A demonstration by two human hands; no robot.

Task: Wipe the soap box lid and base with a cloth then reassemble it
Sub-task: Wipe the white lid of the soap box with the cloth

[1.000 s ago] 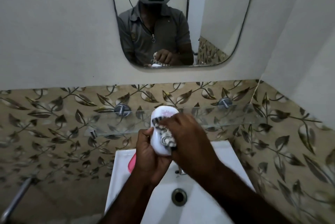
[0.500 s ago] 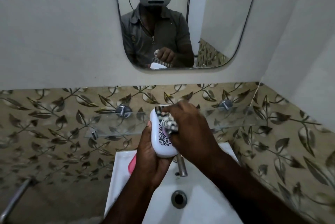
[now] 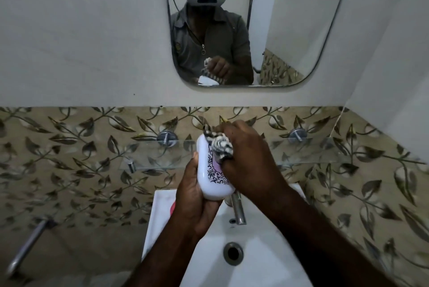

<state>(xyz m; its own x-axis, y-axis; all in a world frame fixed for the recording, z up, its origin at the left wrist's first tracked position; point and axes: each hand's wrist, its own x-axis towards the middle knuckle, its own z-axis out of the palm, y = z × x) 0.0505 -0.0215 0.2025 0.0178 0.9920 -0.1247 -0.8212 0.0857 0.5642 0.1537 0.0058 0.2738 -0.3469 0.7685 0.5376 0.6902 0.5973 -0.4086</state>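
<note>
Gripping — two hands, one lid, one cloth

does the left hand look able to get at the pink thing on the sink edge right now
Probably not at once: the left hand is wrapped around the white soap box lid. The pink thing lies just beside its wrist on the sink, nothing between them.

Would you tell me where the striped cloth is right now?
In the head view, centre frame, the striped cloth is in the right hand, pressed on the soap box lid held by the left hand above the sink.
</note>
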